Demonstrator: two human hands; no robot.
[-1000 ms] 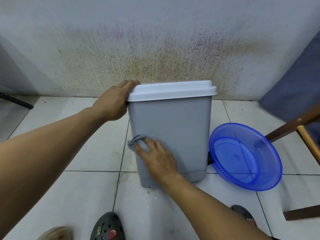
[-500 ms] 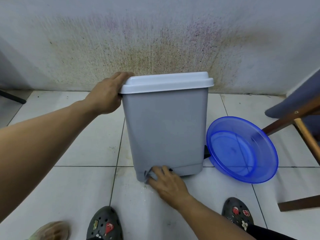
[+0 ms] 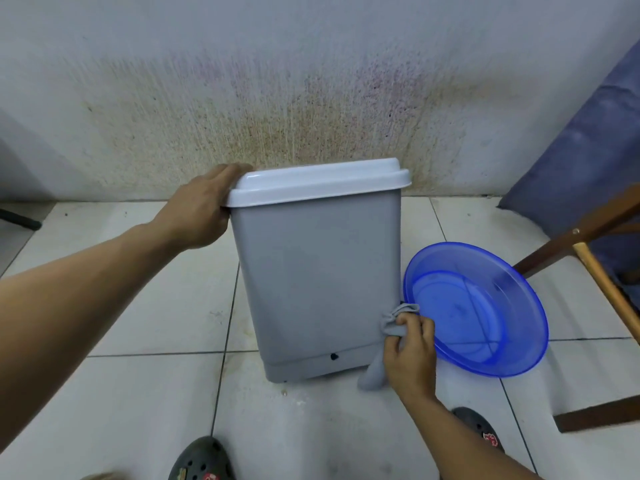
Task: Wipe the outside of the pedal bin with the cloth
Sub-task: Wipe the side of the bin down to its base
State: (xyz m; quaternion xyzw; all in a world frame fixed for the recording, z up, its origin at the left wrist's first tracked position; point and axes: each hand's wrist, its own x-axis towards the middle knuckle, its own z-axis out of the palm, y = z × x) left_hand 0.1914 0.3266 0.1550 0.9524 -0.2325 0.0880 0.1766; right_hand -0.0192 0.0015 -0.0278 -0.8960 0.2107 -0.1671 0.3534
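Because the pedal bin point(image 3: 318, 271) looks like thin plastic, it is probably light and smooth, and it could slide or tip on the floor point(image 3: 138, 341), where it stands toward the far edge by the wall. The left hand point(image 3: 201, 209) grips the left end of its white lid point(image 3: 318, 183), a good stiff place to hold it steady. Well apart from it, the right hand point(image 3: 412, 351) squeezes the soft, floppy cloth point(image 3: 391, 323) against the bin's low right corner.
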